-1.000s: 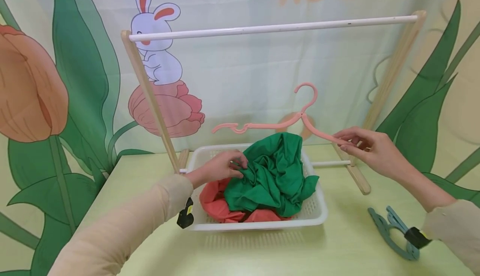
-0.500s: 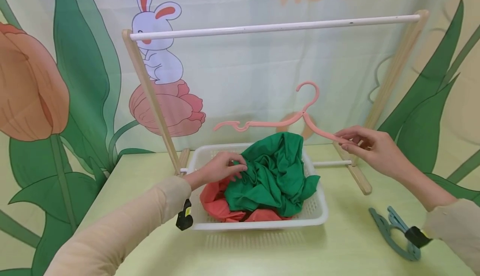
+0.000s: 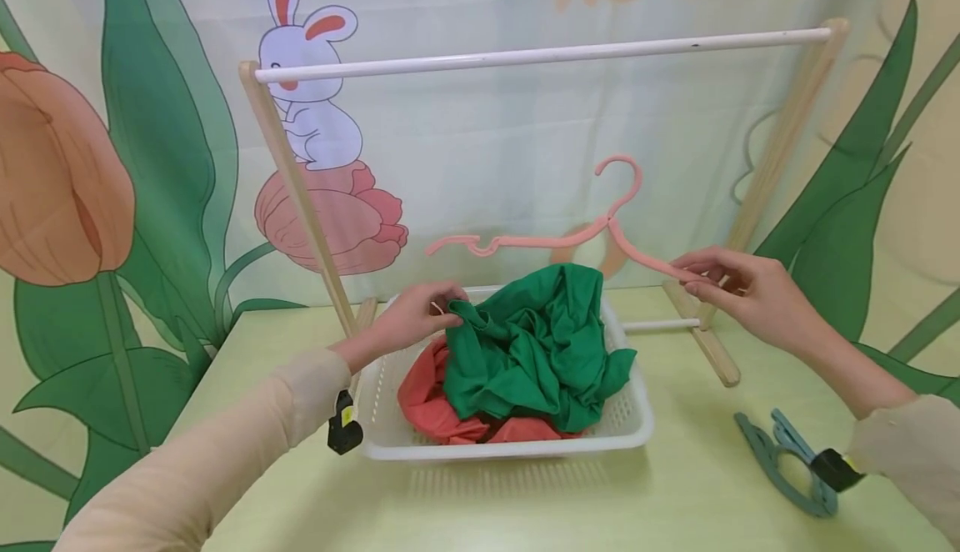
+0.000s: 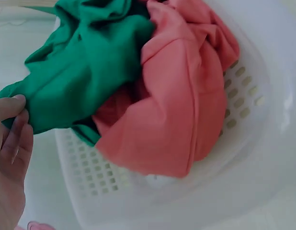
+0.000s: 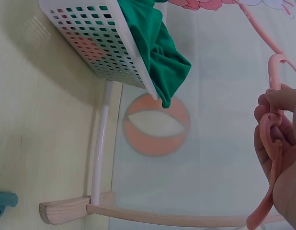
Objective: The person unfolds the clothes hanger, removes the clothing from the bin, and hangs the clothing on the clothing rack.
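My left hand (image 3: pixel 416 316) pinches an edge of a crumpled green cloth (image 3: pixel 536 352) and lifts that edge above the basket's left side. Thumb and fingers meet on the fabric in the left wrist view, where the left hand (image 4: pixel 14 153) is partly cut off. Beneath the green cloth lies a coral-red cloth (image 4: pixel 167 110), bunched in the white plastic basket (image 3: pixel 510 452). Off to the right, my right hand (image 3: pixel 750 289) grips one arm of a pink clothes hanger (image 3: pixel 555 243), held up behind and above the basket with its hook upward. The right wrist view shows fingers around the hanger (image 5: pixel 275 72).
A garment rack with a white top rail (image 3: pixel 540 55) and wooden posts (image 3: pixel 300 193) stands around and behind the basket. A folded blue-green hanger (image 3: pixel 787 464) lies on the table (image 3: pixel 525 519) at right. Behind hangs a printed curtain (image 3: pixel 465 135).
The left hand has moved left and slightly up, taking hold of the green cloth's edge and pulling it outward. The right hand and pink hanger have risen slightly.
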`<action>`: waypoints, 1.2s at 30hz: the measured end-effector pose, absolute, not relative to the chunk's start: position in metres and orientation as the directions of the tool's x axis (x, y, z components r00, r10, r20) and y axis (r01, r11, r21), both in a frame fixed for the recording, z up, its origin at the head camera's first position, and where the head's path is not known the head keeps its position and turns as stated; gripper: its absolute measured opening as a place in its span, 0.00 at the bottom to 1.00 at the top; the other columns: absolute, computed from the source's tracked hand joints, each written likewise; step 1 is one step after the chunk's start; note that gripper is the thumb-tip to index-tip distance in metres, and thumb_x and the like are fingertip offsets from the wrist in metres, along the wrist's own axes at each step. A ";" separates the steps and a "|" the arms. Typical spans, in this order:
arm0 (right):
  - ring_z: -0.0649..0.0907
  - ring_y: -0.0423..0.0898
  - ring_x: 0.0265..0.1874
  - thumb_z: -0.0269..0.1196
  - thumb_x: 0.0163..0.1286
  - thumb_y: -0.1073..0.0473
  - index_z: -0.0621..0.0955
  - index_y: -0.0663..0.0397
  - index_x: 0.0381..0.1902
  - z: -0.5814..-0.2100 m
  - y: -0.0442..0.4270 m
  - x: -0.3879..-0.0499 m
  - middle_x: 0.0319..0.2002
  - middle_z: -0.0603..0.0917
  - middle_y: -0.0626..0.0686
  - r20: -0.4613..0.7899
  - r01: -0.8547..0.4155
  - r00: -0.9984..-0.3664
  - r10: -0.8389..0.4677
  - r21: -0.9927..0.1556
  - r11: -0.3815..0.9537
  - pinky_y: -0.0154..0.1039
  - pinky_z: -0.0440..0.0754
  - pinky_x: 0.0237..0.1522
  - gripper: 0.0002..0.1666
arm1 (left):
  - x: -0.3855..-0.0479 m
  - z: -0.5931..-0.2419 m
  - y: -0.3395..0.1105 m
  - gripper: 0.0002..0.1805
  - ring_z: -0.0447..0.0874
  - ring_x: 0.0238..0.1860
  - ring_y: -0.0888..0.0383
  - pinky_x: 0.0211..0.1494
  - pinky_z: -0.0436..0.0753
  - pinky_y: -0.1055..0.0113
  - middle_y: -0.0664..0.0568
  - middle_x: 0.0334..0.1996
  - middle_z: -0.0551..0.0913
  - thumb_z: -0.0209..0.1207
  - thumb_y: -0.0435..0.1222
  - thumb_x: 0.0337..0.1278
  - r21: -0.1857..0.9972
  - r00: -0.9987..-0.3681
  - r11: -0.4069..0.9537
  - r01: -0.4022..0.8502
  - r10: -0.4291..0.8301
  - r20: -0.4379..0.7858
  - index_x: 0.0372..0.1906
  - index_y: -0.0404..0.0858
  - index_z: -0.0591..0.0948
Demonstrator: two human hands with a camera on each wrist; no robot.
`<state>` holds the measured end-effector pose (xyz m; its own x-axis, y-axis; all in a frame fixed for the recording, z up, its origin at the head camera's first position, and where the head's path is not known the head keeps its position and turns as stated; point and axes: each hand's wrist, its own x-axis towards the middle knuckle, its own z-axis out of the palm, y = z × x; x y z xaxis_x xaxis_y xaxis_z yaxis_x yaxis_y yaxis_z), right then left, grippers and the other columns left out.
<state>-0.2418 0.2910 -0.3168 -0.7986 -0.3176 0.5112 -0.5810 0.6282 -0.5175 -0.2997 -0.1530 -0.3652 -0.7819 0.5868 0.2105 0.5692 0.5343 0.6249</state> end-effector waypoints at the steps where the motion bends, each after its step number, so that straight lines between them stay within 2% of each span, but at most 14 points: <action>1: 0.79 0.35 0.25 0.66 0.65 0.68 0.84 0.47 0.53 -0.317 0.292 -0.242 0.31 0.84 0.33 0.509 -0.575 -0.802 -0.311 -0.521 0.630 0.27 0.76 0.25 0.20 | -0.299 -0.362 -0.155 0.09 0.83 0.40 0.54 0.47 0.83 0.63 0.46 0.39 0.85 0.62 0.30 0.63 0.622 -0.783 0.535 0.572 0.582 0.219 0.47 0.37 0.81; 6: 0.80 0.34 0.25 0.66 0.65 0.69 0.84 0.49 0.53 -0.315 0.297 -0.241 0.32 0.84 0.31 0.517 -0.563 -0.807 -0.285 -0.526 0.638 0.26 0.76 0.26 0.20 | -0.295 -0.347 -0.168 0.06 0.81 0.37 0.54 0.45 0.82 0.64 0.47 0.37 0.85 0.61 0.32 0.65 0.604 -0.791 0.547 0.579 0.558 0.252 0.44 0.37 0.82; 11: 0.80 0.33 0.26 0.67 0.64 0.69 0.84 0.50 0.53 -0.313 0.299 -0.242 0.31 0.85 0.32 0.525 -0.560 -0.807 -0.271 -0.532 0.636 0.25 0.76 0.27 0.20 | -0.296 -0.337 -0.185 0.06 0.82 0.37 0.55 0.43 0.83 0.67 0.47 0.37 0.86 0.61 0.33 0.65 0.582 -0.800 0.567 0.583 0.523 0.293 0.44 0.38 0.83; 17: 0.80 0.33 0.25 0.67 0.64 0.69 0.83 0.50 0.53 -0.310 0.300 -0.240 0.31 0.85 0.33 0.518 -0.548 -0.815 -0.259 -0.545 0.635 0.27 0.74 0.25 0.19 | -0.298 -0.330 -0.199 0.07 0.84 0.37 0.51 0.39 0.84 0.69 0.44 0.39 0.85 0.62 0.31 0.63 0.593 -0.819 0.575 0.564 0.477 0.318 0.45 0.37 0.83; 24: 0.80 0.33 0.24 0.66 0.64 0.70 0.83 0.51 0.53 -0.311 0.300 -0.240 0.31 0.84 0.30 0.529 -0.562 -0.805 -0.268 -0.538 0.628 0.27 0.74 0.25 0.20 | -0.294 -0.335 -0.194 0.14 0.83 0.40 0.52 0.39 0.83 0.68 0.44 0.50 0.85 0.62 0.29 0.61 0.556 -0.830 0.626 0.547 0.496 0.257 0.52 0.38 0.83; 29: 0.80 0.34 0.24 0.67 0.63 0.70 0.84 0.51 0.53 -0.312 0.300 -0.240 0.31 0.84 0.31 0.533 -0.566 -0.802 -0.271 -0.531 0.630 0.26 0.74 0.26 0.20 | -0.288 -0.331 -0.177 0.15 0.81 0.38 0.55 0.37 0.81 0.67 0.47 0.51 0.85 0.62 0.30 0.60 0.549 -0.808 0.610 0.571 0.534 0.248 0.52 0.40 0.83; 36: 0.79 0.35 0.24 0.67 0.64 0.68 0.84 0.50 0.53 -0.315 0.300 -0.239 0.30 0.85 0.38 0.519 -0.543 -0.816 -0.255 -0.538 0.645 0.26 0.75 0.26 0.19 | -0.279 -0.341 -0.140 0.12 0.81 0.32 0.60 0.40 0.81 0.69 0.47 0.49 0.85 0.63 0.32 0.61 0.504 -0.721 0.569 0.650 0.671 0.173 0.50 0.41 0.83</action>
<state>-0.2394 0.2997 -0.3154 -0.8160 -0.2546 0.5189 -0.5432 0.6446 -0.5379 -0.2791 -0.1395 -0.3406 -0.7212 0.6708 0.1729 0.6499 0.5689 0.5040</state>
